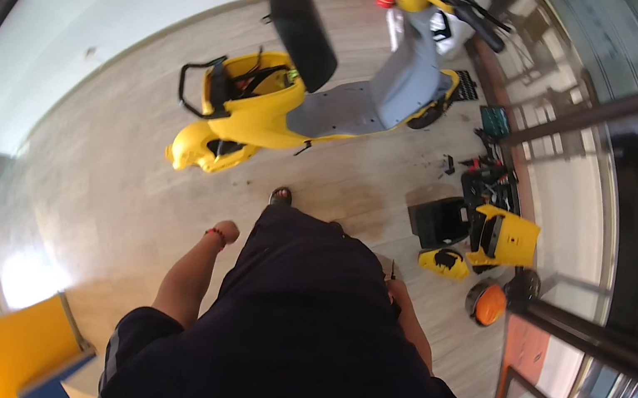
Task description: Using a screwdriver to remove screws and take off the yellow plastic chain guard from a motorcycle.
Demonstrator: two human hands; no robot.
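I stand over a wood-look floor, a dark shoe (281, 196) showing beyond my dark clothing. My left hand (226, 231), with a red band on its wrist, hangs at my side with curled fingers; whatever is in them, if anything, is hidden. My right hand (395, 289) is partly hidden by my clothing and grips a slim dark object pointing upward. Ahead stands a yellow scooter (248, 116) with a grey footboard (334, 107) and its black seat (300, 36) raised. To my right lie a black bin (437, 223) and yellow panels (504, 238).
An orange-and-black helmet (490, 302) lies by the glass frames (584, 332) on the right, with tools (487, 177) and a green case (492, 120) farther up. A white bag (465, 4) is behind the scooter. A yellow-and-blue piece of furniture (17, 338) is at lower left.
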